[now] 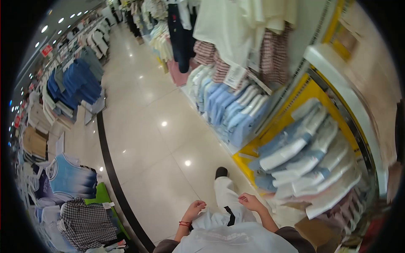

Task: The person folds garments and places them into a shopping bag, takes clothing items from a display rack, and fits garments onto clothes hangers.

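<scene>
My left hand, with a red cord on its wrist, hangs in front of my waist. Its fingers are loosely curled, and I see nothing in them. My right hand is on the other side of my body, fingers slightly apart and bent inward, also without anything visible in it. Between the hands are my white trousers and a dark strap. One dark shoe shows on the floor ahead. Nearest to my right hand are the light blue and white hanging clothes; neither hand touches them.
A glossy tiled aisle with a black stripe runs ahead. Along the right wall hang pale blue clothes and cream tops. At left are racks with blue garments, a blue jersey and a checked shirt.
</scene>
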A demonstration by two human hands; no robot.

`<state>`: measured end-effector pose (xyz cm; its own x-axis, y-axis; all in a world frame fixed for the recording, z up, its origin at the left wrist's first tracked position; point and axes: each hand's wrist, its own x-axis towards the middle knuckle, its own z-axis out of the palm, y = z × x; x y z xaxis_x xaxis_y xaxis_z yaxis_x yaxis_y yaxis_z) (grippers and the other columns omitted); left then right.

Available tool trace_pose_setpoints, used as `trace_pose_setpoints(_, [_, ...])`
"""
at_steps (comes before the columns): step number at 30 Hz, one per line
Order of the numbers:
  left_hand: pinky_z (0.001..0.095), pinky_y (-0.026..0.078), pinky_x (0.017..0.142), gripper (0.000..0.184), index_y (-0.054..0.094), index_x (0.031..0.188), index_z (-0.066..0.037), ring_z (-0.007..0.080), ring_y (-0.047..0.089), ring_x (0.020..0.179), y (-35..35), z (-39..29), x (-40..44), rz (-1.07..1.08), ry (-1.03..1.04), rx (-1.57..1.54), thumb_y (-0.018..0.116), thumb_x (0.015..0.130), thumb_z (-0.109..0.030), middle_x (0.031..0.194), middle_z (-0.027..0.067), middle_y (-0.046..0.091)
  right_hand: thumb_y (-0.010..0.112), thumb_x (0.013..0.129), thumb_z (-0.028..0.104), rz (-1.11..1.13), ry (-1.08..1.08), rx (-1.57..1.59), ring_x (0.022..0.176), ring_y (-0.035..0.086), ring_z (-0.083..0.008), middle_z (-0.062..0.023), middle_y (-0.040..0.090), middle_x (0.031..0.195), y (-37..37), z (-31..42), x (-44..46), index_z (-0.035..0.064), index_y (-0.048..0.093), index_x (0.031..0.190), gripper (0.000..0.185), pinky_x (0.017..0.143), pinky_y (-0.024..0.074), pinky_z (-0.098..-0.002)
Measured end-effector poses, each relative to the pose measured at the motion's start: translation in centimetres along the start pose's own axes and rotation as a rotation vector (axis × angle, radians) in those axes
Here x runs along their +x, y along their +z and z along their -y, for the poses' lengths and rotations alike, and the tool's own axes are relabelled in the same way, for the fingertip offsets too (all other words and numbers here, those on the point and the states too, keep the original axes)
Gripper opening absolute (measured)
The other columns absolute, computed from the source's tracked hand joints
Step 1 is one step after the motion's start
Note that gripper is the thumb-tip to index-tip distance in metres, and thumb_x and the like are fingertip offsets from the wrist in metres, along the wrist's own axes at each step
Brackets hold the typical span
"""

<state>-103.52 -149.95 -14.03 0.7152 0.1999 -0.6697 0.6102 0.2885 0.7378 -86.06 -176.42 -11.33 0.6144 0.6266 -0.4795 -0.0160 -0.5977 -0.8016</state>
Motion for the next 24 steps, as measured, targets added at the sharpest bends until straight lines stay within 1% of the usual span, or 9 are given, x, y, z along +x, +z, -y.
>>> trace_pose_setpoints(2, [0.0289,0.045,0.087,0.028,0.053,0.108,0.000,0.0174,0.057,0.097,-1.6,-2.8,1.3,0.014,-0.017,-0.244,0.051,0.090,-0.022,0.106,0.0105,0.059,0.061,0.084,0.017,0.022,-0.020,0.086,0.079,0.061,-0.0136,-0.0070,0.065,0.087,-0.3,2.0,4.9,0.0015,0.059,0.099,0.022,0.074,0.0490,-0.0274])
trace_pose_setpoints(5, [0.0301,0.044,0.090,0.029,0.050,0.111,-0.001,0.0175,0.056,0.101,-4.6,-9.0,5.2,-0.077,0.062,-0.405,0.051,0.091,-0.022,0.110,0.0106,0.057,0.061,0.085,0.017,0.029,-0.088,0.114,0.082,0.060,-0.0122,-0.0065,0.064,0.090,-1.9,7.3,13.5,0.0008,0.059,0.099,0.022,0.075,0.0479,-0.0261])
trace_pose_setpoints(8, [0.0302,0.043,0.090,0.029,0.051,0.111,-0.001,0.0172,0.056,0.100,-8.4,-16.0,10.4,-0.164,0.108,-0.372,0.051,0.091,-0.022,0.109,0.0097,0.058,0.059,0.086,0.015,0.062,-0.169,0.228,0.084,0.060,-0.0130,-0.0071,0.063,0.092,-3.1,13.6,22.3,0.0000,0.057,0.101,0.021,0.077,0.0475,-0.0253])
trace_pose_setpoints(13, [0.0315,0.045,0.089,0.026,0.050,0.110,0.001,0.0172,0.058,0.096,-14.4,-28.0,12.8,-0.245,0.422,-0.449,0.049,0.093,-0.019,0.107,0.0115,0.058,0.057,0.088,0.013,0.306,-0.233,0.400,0.089,0.059,-0.0140,-0.0080,0.062,0.096,-4.2,26.2,34.0,-0.0004,0.054,0.103,0.020,0.080,0.0473,-0.0263])
trace_pose_setpoints(16, [0.0309,0.046,0.089,0.024,0.051,0.109,0.000,0.0161,0.058,0.094,-17.8,-30.2,13.9,-0.356,0.467,-0.633,0.049,0.093,-0.018,0.106,0.0112,0.059,0.054,0.089,0.012,0.450,-0.228,0.427,0.094,0.058,-0.0146,-0.0099,0.060,0.100,-4.7,33.9,38.8,-0.0011,0.053,0.105,0.021,0.083,0.0471,-0.0278])
trace_pose_setpoints(17, [0.0333,0.046,0.090,0.021,0.050,0.108,-0.001,0.0168,0.057,0.093,-18.9,-30.7,14.6,-0.382,0.455,-0.666,0.047,0.093,-0.016,0.105,0.0112,0.057,0.054,0.090,0.012,0.482,-0.215,0.438,0.094,0.058,-0.0146,-0.0099,0.060,0.100,-4.5,35.9,40.4,-0.0011,0.053,0.105,0.021,0.083,0.0471,-0.0278])
trace_pose_setpoints(19, [0.0326,0.046,0.089,0.020,0.050,0.107,-0.002,0.0161,0.057,0.092,-21.5,-31.4,17.5,-0.402,0.405,-0.720,0.047,0.093,-0.015,0.104,0.0108,0.058,0.053,0.090,0.013,0.525,-0.203,0.448,0.093,0.058,-0.0144,-0.0090,0.060,0.100,-3.9,39.1,44.4,-0.0001,0.053,0.105,0.020,0.084,0.0467,-0.0279])
trace_pose_setpoints(21, [0.0315,0.046,0.088,0.020,0.051,0.106,-0.002,0.0150,0.057,0.091,-24.9,-32.8,20.4,-0.389,0.368,-0.743,0.047,0.093,-0.016,0.104,0.0102,0.058,0.052,0.091,0.013,0.541,-0.201,0.470,0.091,0.057,-0.0139,-0.0071,0.060,0.098,-2.5,41.5,48.4,0.0017,0.053,0.104,0.018,0.084,0.0462,-0.0281])
trace_pose_setpoints(24, [0.0297,0.047,0.087,0.021,0.052,0.106,-0.001,0.0137,0.057,0.091,-30.8,-37.6,25.0,-0.334,0.377,-0.730,0.048,0.093,-0.017,0.104,0.0094,0.059,0.052,0.091,0.015,0.506,-0.176,0.538,0.090,0.057,-0.0136,-0.0060,0.059,0.098,-0.1,44.6,54.8,0.0039,0.053,0.103,0.016,0.084,0.0463,-0.0276])
